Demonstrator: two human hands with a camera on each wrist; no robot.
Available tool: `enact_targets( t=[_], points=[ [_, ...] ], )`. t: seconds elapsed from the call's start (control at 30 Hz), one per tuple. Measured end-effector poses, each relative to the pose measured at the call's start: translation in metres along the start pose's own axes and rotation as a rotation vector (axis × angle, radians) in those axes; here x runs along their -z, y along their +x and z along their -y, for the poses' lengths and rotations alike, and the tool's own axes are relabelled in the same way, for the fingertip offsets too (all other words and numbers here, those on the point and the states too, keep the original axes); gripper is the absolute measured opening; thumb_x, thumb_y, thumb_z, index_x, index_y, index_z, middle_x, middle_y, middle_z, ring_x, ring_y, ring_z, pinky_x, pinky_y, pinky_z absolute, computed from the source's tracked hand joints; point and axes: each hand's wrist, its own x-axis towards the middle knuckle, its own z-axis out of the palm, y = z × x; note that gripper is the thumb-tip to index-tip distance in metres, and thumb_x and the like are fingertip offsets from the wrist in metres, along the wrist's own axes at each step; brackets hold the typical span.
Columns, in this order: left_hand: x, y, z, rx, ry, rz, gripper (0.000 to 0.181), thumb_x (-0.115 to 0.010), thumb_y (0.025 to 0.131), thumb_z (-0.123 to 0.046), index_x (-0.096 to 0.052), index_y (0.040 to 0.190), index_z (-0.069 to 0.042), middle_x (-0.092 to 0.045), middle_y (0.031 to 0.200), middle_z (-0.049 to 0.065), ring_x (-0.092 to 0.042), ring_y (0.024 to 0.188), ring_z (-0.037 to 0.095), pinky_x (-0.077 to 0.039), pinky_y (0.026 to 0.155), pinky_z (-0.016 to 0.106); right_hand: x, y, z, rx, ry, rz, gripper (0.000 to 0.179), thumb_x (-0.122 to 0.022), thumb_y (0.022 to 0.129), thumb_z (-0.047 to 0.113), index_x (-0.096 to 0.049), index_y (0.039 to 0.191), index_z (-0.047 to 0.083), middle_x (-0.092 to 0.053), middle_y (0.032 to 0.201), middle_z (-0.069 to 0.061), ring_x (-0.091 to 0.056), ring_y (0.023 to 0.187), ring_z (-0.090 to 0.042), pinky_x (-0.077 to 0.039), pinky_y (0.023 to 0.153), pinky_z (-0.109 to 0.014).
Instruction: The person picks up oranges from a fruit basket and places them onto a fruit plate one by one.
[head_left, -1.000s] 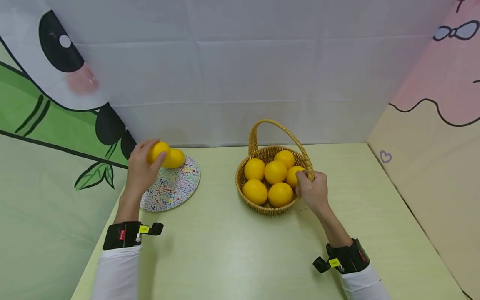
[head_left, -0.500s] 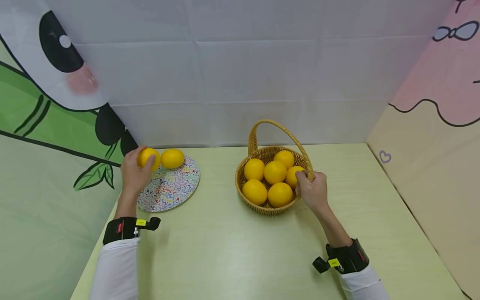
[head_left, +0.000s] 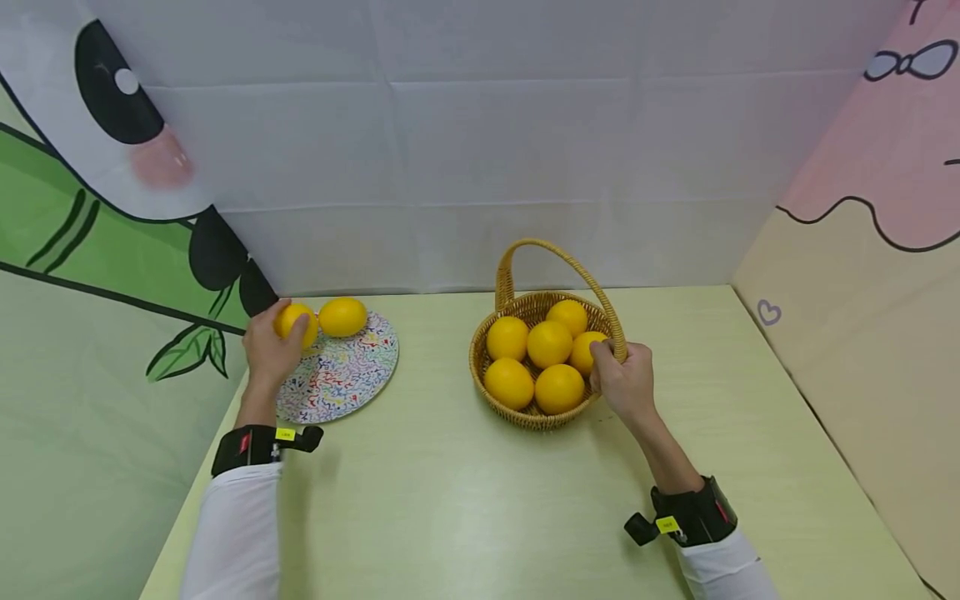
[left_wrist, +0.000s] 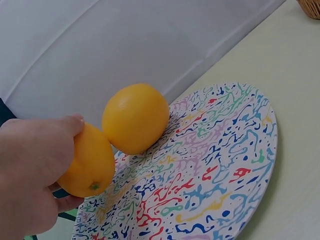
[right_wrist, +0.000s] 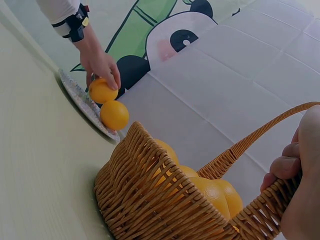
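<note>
Head view: yep, my left hand point(head_left: 270, 350) pinches one orange point(left_wrist: 94, 162) just left of the loose orange point(head_left: 342, 317), right hand point(head_left: 626, 379) gripping the basket handle point(head_left: 592, 285).

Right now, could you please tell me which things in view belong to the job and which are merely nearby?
In the job: left hand, held orange, second orange, plate, right hand, basket, basket oranges.

Merely nearby: table, backdrop, wrist straps.
</note>
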Motion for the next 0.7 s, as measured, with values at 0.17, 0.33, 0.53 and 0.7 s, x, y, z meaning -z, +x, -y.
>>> enact_targets(
  t=[0.17, 0.33, 0.53, 0.7],
  points=[
    [-0.002, 0.003, 0.004, 0.033, 0.019, 0.028, 0.059, -0.059, 0.118, -0.034, -0.049, 0.17, -0.007, -0.048, 0.17, 0.031, -0.043, 0.155, 0.053, -0.041, 0.128, 0.07, 0.0, 0.0, 0.0, 0.007, 0.0, -0.001, 0.054, -0.055, 0.109, 0.003, -0.041, 0.057, -0.004, -0.042, 0.046, 0.006, -0.037, 0.039, -0.007, -0.029, 0.039, -0.02],
    [-0.004, 0.003, 0.008, 0.074, 0.027, 0.067, 0.061, -0.056, 0.119, -0.035, -0.047, 0.171, -0.006, -0.046, 0.172, 0.031, -0.041, 0.156, 0.054, -0.038, 0.131, 0.072, 0.0, 0.0, -0.001, 0.004, 0.013, 0.002, 0.055, -0.055, 0.109, 0.004, -0.04, 0.057, -0.005, -0.041, 0.045, 0.006, -0.036, 0.039, -0.007, -0.026, 0.039, -0.02],
    [-0.005, 0.006, 0.01, 0.067, 0.03, 0.078, 0.06, -0.056, 0.119, -0.034, -0.047, 0.171, -0.006, -0.047, 0.171, 0.031, -0.042, 0.155, 0.054, -0.036, 0.131, 0.072, 0.0, 0.0, -0.001, -0.007, 0.005, 0.006, 0.055, -0.055, 0.109, 0.005, -0.04, 0.056, -0.003, -0.041, 0.045, 0.006, -0.035, 0.039, -0.007, -0.026, 0.039, -0.021],
    [-0.008, 0.012, 0.01, 0.08, 0.044, 0.094, 0.061, -0.054, 0.119, -0.037, -0.044, 0.173, -0.01, -0.045, 0.174, 0.03, -0.041, 0.157, 0.054, -0.037, 0.132, 0.071, 0.0, 0.001, 0.0, -0.008, 0.002, 0.003, 0.055, -0.055, 0.109, 0.006, -0.041, 0.057, -0.003, -0.041, 0.045, 0.005, -0.035, 0.038, -0.008, -0.025, 0.038, -0.022]
  ],
)
